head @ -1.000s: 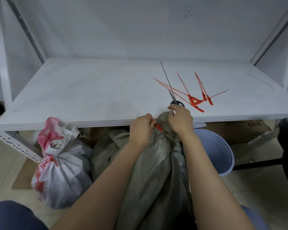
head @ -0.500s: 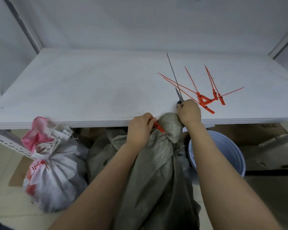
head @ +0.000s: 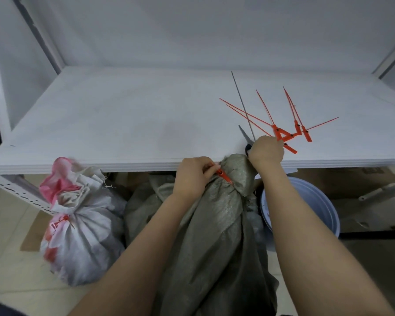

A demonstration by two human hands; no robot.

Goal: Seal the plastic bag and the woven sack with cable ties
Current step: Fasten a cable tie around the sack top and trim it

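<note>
The grey-green woven sack [head: 214, 236] stands between my arms, its neck bunched just below the shelf edge. A red cable tie [head: 224, 176] circles that neck, and my left hand [head: 193, 179] pinches the tie. My right hand [head: 266, 152] lies on the shelf edge, fingers curled over the dark handle of the scissors [head: 244, 135], whose blades point away from me. The white and pink plastic bag [head: 78, 238] sits on the floor to the left, a red tie [head: 62, 221] round its neck.
Several spare red cable ties [head: 290, 131] and one thin grey tie [head: 241, 101] lie on the white shelf [head: 123, 124] just beyond my right hand. A blue bucket [head: 310, 201] and cardboard boxes [head: 351, 181] stand under the shelf on the right.
My right hand has left the top of the sack and moved up onto the shelf, onto the scissors. My left hand has stayed on the tie at the sack's neck.
</note>
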